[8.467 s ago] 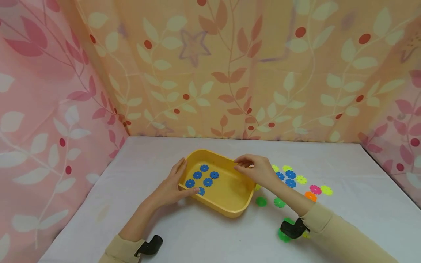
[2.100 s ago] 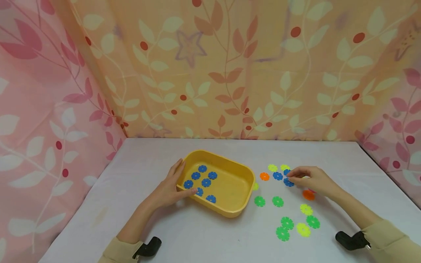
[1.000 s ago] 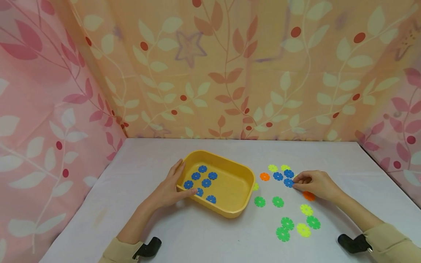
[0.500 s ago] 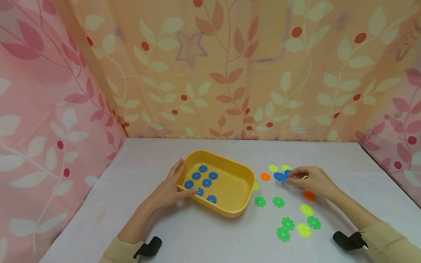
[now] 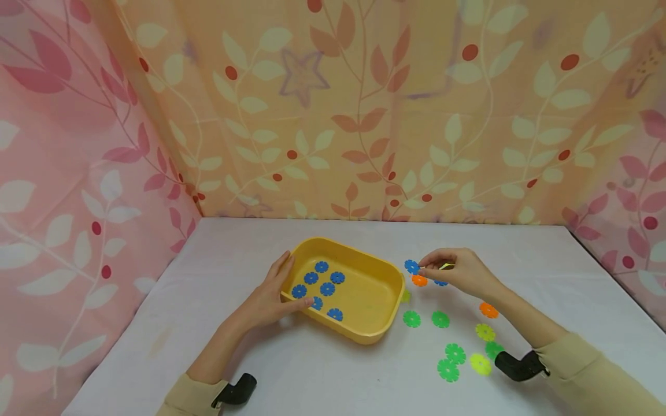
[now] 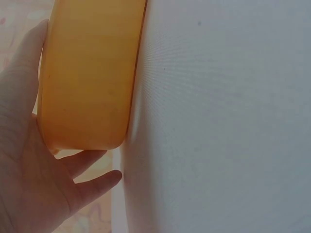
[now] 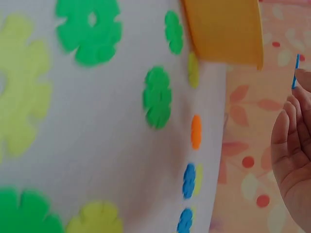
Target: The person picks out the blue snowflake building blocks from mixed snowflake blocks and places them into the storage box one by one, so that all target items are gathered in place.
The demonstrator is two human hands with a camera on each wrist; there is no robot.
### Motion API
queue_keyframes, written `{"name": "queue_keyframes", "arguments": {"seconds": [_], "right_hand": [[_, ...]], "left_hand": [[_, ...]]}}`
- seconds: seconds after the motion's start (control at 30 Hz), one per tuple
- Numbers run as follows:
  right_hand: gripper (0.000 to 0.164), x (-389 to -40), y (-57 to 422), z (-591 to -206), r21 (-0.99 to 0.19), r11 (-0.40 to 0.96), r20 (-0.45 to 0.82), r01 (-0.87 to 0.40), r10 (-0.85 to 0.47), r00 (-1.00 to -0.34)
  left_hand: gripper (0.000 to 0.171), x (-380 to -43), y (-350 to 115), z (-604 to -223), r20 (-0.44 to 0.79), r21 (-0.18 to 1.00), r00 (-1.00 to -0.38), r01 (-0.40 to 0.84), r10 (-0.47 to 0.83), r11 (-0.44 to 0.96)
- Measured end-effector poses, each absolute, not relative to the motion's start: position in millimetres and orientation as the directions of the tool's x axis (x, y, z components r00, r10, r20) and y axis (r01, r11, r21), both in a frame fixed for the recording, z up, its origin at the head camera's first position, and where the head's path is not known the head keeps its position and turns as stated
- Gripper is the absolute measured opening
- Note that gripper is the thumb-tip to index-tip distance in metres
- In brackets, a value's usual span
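My right hand (image 5: 463,271) pinches a blue notched plastic disc (image 5: 411,266) between thumb and fingertips. It hovers just right of the yellow plastic tub (image 5: 374,300), overlapping an orange disc (image 5: 419,281) in the head view. Seen edge-on in the right wrist view, the held disc (image 7: 295,73) is raised above the table. My left hand (image 5: 265,294) grips the tub's left end, thumb over the near rim and fingers along the outer wall. Several blue discs (image 5: 327,289) lie flat on the left side of the tub's floor. Under my right hand a blue disc (image 5: 440,282) is partly hidden.
Green discs (image 5: 440,319), yellow discs (image 5: 480,364) and another orange disc (image 5: 488,310) lie scattered right of the tub. Two blue discs show on the table in the right wrist view, one (image 7: 189,180) beside a yellow one. Floral curtains (image 5: 364,115) enclose the white table.
My right hand has lifted a blue disc from the cluster and carried it left toward the tub. Since the oldest frame, one more blue disc lies inside the tub. My left hand has stayed put.
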State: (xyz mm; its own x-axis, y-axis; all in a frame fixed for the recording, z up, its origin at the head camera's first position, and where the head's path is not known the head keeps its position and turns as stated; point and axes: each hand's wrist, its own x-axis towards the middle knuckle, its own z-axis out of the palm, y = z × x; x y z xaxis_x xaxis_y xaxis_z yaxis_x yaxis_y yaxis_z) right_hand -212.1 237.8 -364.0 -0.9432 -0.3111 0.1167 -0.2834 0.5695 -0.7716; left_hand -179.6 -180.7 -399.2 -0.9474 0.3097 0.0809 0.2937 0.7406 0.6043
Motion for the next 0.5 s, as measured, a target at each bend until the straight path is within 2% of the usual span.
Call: {"name": "queue_keyframes", "arguments": {"seconds": [0.3, 0.5], "right_hand": [[0.017, -217, 189, -358, -0.81, 0.447, 0.154, -0.379, -0.461, -0.874], [0.017, -222, 157, -362, -0.791, 0.418, 0.156, -0.446, -0.567, -0.808]], "left_hand": [[0.109, -180, -182, -400, 0.093, 0.606, -0.943, 0.308, 0.319, 0.733], [0.109, -181, -181, -401, 0.089, 0.613, -0.944, 0.304, 0.318, 0.73]]}}
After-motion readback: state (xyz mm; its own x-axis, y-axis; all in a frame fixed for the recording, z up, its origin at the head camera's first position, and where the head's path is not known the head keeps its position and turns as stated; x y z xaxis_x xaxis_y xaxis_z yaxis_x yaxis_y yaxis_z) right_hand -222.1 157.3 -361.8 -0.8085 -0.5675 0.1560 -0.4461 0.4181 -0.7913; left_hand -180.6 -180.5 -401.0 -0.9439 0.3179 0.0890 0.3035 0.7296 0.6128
